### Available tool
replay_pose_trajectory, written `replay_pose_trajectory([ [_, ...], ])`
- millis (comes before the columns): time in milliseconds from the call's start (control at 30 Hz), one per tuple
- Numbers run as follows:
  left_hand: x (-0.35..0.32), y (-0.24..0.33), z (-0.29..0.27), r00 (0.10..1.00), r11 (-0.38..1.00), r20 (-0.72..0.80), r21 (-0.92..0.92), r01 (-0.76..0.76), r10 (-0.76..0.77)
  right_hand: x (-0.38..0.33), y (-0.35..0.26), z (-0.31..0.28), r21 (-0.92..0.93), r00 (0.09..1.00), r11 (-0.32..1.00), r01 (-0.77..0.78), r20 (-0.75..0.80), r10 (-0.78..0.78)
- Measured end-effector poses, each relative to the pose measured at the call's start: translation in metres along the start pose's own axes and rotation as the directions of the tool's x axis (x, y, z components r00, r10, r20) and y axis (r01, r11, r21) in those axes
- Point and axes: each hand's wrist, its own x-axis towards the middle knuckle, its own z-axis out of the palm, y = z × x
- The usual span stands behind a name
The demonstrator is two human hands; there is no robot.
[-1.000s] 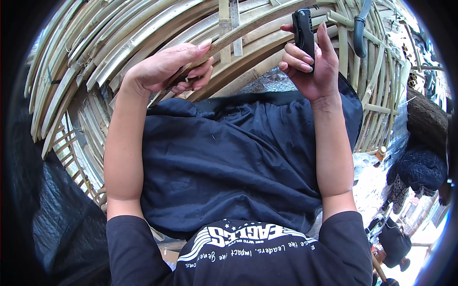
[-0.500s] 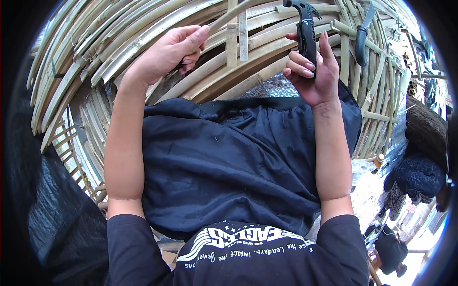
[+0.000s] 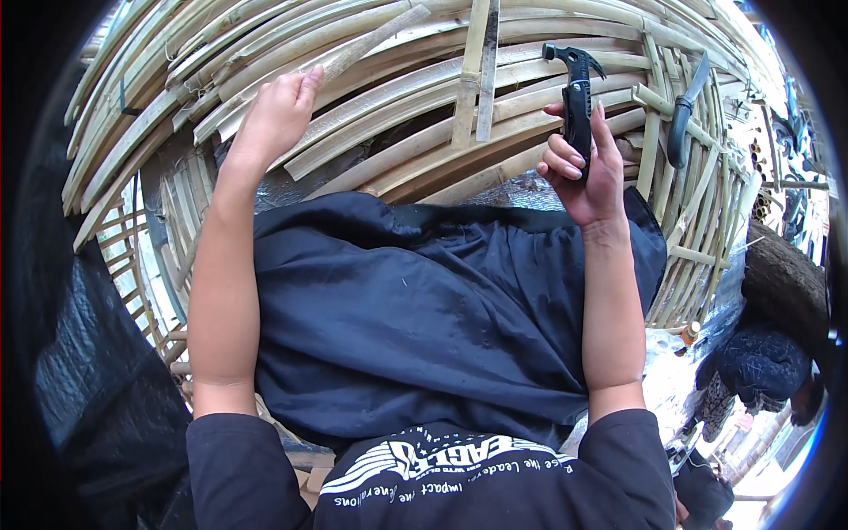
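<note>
My left hand (image 3: 281, 115) is closed around one end of a flat bamboo strip (image 3: 380, 40). The strip slants up and to the right over a pile of split bamboo (image 3: 362, 132). In my right hand (image 3: 594, 181) a small black claw hammer (image 3: 578, 106) stands upright, gripped by its handle with the head at the top. Two upright slats, a bamboo one (image 3: 470, 84) and a narrow greyish one (image 3: 488, 79), cross the pile between my hands. A knife with a dark handle (image 3: 681, 132) rests on woven bamboo to the right of the hammer.
Dark cloth (image 3: 424, 300) covers my lap. Black sheeting (image 3: 106, 389) hangs at the left. On the right are a log (image 3: 786, 274), a small bottle (image 3: 691, 332) and a dark rounded bundle (image 3: 764, 362). Part of another person (image 3: 704, 495) shows at the lower right.
My left hand has moved left with the bamboo strip, whose far end now shows. The hammer stays upright in my right hand, and the whole view has shifted slightly.
</note>
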Motion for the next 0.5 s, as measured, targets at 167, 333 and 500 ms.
replay_pose_trajectory([
  [167, 0.005, -0.017, 0.023, 0.993, 0.992, -0.098, -0.102, -0.07, 0.06, 0.006, 0.011, 0.006, -0.11, 1.0, 0.994, -0.026, -0.002, 0.026],
  [333, -0.002, 0.009, 0.001, 0.999, 0.999, 0.035, -0.045, 0.003, -0.002, 0.004, 0.013, 0.005, -0.167, 1.0, 0.986, -0.021, -0.02, 0.018],
  [500, 0.004, 0.001, 0.008, 0.999, 0.998, 0.041, -0.062, -0.023, 0.025, 0.003, 0.021, 0.016, -0.388, 0.997, 0.921, 0.031, -0.052, -0.055],
])
